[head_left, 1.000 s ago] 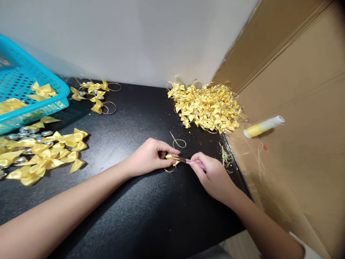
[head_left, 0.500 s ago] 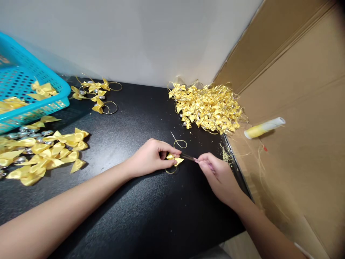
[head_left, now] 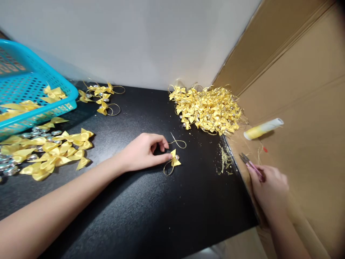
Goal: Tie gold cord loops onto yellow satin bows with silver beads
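My left hand rests on the black table, thumb and fingers apart. Its thumb tip touches a small yellow ribbon bow, which has a gold cord loop at its lower side. Just beyond the fingertips lies a needle with a loop of gold thread. Over the cardboard past the table's right edge, my right hand grips small pink-handled scissors, dark blades pointing away to the upper left.
A big heap of finished-looking bows lies at the back. Thread scraps lie near the right edge beside a yellow-and-white thread spool. On the left are a blue basket, loose bows, silver beads and several looped bows.
My right hand has drawn the scissors away from the bow, to the right beyond the table edge. My left fingers have lifted off the bow and parted from the thumb.
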